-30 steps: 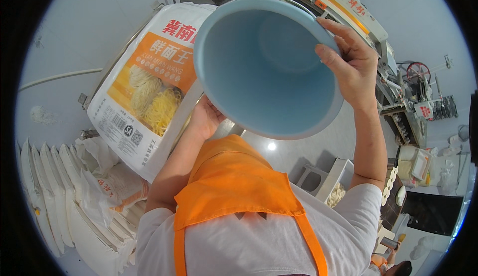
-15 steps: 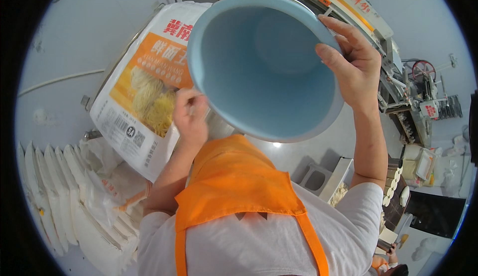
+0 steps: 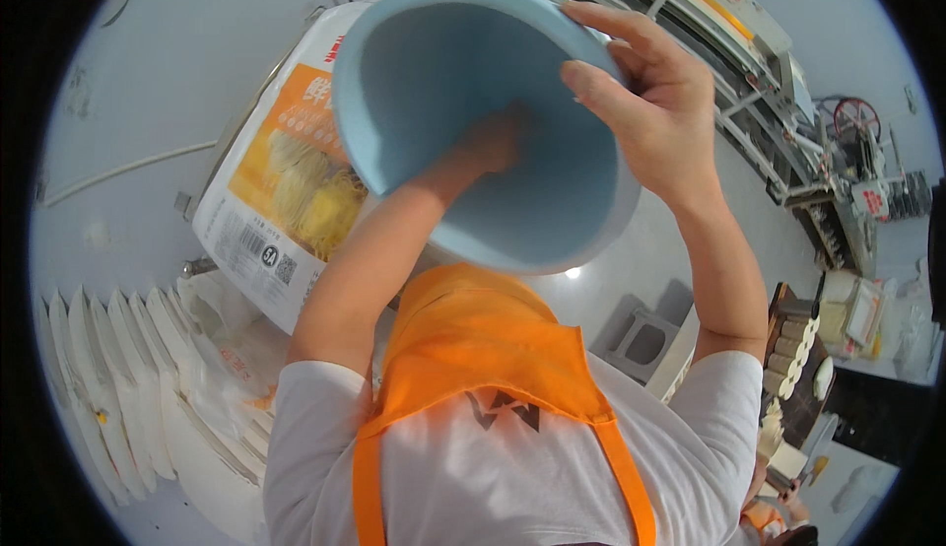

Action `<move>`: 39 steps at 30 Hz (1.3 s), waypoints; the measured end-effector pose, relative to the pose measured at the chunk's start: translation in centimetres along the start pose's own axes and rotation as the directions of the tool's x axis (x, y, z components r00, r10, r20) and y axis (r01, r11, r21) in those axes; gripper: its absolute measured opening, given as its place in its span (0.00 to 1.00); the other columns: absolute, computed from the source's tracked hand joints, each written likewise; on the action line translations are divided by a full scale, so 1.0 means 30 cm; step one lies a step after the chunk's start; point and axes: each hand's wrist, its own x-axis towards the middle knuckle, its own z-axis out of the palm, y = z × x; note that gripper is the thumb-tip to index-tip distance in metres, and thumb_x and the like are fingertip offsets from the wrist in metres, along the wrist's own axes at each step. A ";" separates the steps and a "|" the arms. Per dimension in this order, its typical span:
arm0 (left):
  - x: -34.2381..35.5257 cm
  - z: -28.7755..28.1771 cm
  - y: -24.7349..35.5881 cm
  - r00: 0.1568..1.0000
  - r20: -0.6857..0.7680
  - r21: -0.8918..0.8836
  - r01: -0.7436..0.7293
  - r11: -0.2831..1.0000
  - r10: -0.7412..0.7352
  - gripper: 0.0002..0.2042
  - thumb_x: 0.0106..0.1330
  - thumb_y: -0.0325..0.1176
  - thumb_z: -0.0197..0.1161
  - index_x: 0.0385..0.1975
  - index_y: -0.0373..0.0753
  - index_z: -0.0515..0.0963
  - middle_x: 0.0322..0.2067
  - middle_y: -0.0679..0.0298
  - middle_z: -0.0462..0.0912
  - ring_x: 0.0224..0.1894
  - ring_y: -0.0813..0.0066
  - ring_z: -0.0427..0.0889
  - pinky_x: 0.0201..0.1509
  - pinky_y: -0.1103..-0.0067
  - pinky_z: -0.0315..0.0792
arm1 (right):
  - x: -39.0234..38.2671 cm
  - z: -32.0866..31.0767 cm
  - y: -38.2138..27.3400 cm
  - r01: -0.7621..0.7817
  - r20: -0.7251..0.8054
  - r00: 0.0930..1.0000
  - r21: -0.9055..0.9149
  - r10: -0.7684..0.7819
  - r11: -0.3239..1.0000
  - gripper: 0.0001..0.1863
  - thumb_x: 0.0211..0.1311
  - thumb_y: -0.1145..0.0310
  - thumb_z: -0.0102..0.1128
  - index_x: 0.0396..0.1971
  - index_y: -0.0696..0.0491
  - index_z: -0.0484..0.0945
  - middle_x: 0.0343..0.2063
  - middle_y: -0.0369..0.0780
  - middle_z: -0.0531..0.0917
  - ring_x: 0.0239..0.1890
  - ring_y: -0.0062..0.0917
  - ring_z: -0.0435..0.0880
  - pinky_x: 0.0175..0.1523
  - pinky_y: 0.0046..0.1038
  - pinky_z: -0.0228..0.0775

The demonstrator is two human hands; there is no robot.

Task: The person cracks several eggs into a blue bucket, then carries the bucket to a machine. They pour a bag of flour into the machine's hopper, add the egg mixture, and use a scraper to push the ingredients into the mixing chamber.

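A light blue bucket (image 3: pixel 567 206) is tipped in front of my chest, its wide mouth facing me. My right hand (image 3: pixel 658 102) clasps its right rim, thumb on the inner side and fingers over the outside. Deep within it, my left hand (image 3: pixel 498 139) is close to the inner wall, its fingers smeared by motion and hard to read. Whether that hand touches the wall I cannot tell. Behind the bucket's left side stands a large white and orange printed sack (image 3: pixel 296 167), partly covered by the bucket and my left forearm.
Stacked white sacks (image 3: pixel 128 378) fill the lower left. A long metal-framed machine (image 3: pixel 709 63) runs along the upper right. A grey plastic crate-like piece (image 3: pixel 645 344) lies on the floor by my right elbow. Another person (image 3: pixel 774 516) is at the lower right.
My left hand has gone from outside the bucket's left rim to deep inside it. The bucket and my right hand have shifted slightly to the left and up.
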 end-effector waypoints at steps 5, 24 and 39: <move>0.011 -0.003 0.012 0.973 0.176 0.135 0.125 0.983 -0.148 0.22 0.68 0.26 0.56 0.64 0.39 0.71 0.55 0.46 0.84 0.58 0.46 0.84 0.62 0.56 0.78 | -0.024 0.009 0.013 0.022 -0.028 0.999 0.042 -0.021 0.999 0.23 0.66 0.74 0.70 0.61 0.56 0.82 0.25 0.28 0.81 0.27 0.07 0.72 0.33 0.14 0.63; -0.028 -0.085 0.065 0.937 0.285 0.253 0.131 0.959 -0.203 0.24 0.70 0.28 0.55 0.66 0.40 0.69 0.55 0.47 0.84 0.58 0.47 0.84 0.62 0.55 0.77 | -0.042 0.020 -0.005 0.027 0.035 0.999 0.022 -0.028 0.999 0.21 0.67 0.75 0.68 0.60 0.57 0.81 0.32 0.30 0.84 0.33 0.08 0.77 0.40 0.15 0.71; -0.058 -0.129 0.098 0.928 0.303 0.272 0.134 0.953 -0.217 0.26 0.70 0.30 0.55 0.69 0.41 0.68 0.57 0.47 0.83 0.59 0.48 0.84 0.62 0.54 0.77 | -0.041 0.014 0.013 0.034 0.035 0.999 0.002 -0.034 0.999 0.21 0.67 0.74 0.67 0.60 0.56 0.81 0.30 0.30 0.83 0.31 0.08 0.75 0.37 0.15 0.69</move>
